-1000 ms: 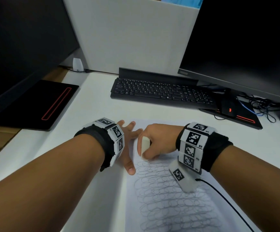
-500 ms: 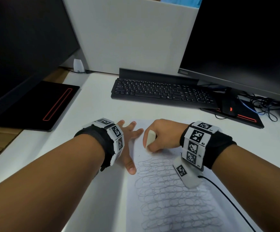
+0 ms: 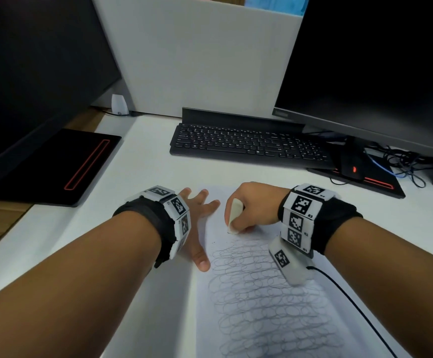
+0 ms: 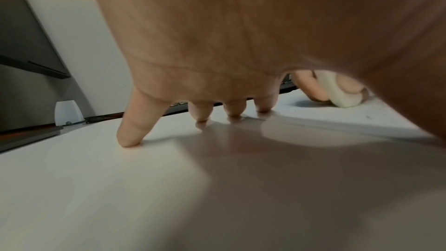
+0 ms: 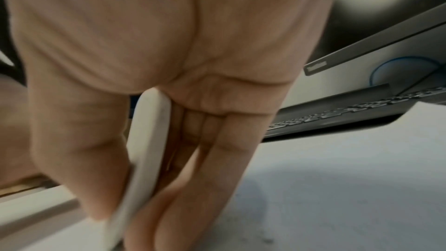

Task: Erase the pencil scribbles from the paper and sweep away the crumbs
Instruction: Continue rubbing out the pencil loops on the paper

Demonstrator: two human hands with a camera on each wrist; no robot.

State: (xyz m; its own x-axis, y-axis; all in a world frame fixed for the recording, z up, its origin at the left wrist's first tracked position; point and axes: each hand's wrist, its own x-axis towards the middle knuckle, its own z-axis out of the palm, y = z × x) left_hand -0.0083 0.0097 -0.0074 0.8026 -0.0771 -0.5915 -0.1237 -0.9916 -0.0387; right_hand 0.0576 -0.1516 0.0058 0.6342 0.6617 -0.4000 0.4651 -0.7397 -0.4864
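Eraser point(image 3: 234, 215) pinched in right hand point(image 3: 254, 205) touches scribbled paper point(image 3: 262, 306).

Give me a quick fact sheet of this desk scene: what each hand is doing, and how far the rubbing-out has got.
left hand: fingers spread flat, pressing the left edge of the paper to the desk
right hand: pinches a white eraser, its lower end on the paper
pencil scribbles: mostly unerased; top strip looks clean
crumbs: a few dark specks near the eraser
behind: black keyboard
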